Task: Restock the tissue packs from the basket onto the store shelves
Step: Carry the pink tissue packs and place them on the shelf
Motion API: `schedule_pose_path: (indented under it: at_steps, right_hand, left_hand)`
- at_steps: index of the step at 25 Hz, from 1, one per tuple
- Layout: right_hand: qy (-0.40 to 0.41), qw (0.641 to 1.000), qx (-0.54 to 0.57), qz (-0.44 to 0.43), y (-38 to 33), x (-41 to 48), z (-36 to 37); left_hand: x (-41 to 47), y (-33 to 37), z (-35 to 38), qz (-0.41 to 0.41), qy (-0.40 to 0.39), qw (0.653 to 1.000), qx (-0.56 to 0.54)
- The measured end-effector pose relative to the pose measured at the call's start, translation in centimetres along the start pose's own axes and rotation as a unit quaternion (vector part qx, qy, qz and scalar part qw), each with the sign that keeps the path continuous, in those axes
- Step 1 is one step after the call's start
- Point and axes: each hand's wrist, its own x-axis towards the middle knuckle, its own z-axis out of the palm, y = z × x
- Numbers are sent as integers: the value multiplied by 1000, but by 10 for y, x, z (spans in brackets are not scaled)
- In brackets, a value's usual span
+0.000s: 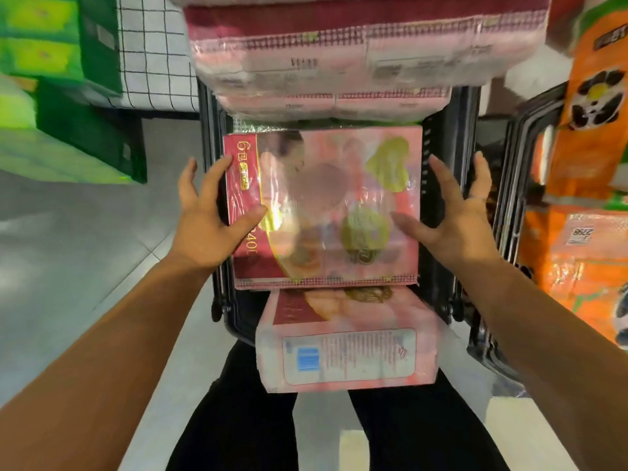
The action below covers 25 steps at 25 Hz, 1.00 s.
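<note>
A pink and red tissue pack [326, 205] lies flat on top inside a black basket [438, 198]. My left hand [210, 215] is spread at its left edge, thumb and fingertips touching the wrapper. My right hand [455, 215] is spread at its right edge, thumb over the pack and fingers along the basket wall. Neither hand has closed around it. A second pink pack [346, 348] sticks out of the basket's near end, barcode label facing up. More pink packs [339, 59] are stacked beyond the basket at the top of the view.
Green tissue packs [51, 79] sit on the left above the grey floor [68, 266]. A second black basket [509, 205] with orange packs [577, 253] stands at the right. A white gridded surface [153, 52] is at the upper left. My dark-trousered legs [244, 419] are below.
</note>
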Motion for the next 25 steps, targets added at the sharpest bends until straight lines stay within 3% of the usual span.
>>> schedule_pose_path:
  at_steps: [3,7,17,25]
  right_hand:
    - [-4,1000,15,12,3,10,-3]
    - [22,999,42,-14,9,17,0]
    - [63,987,139,-40,12,9,5]
    - [89,977,186,-47,-7,-53,-12]
  left_hand:
    - [12,-16,9,0,-8,993,-115]
    - [13,-15,17,-24,26,983,-178]
    - [5,-8,11,-1,34,985,-167]
    - [-29,18,-32,25,28,989,-145]
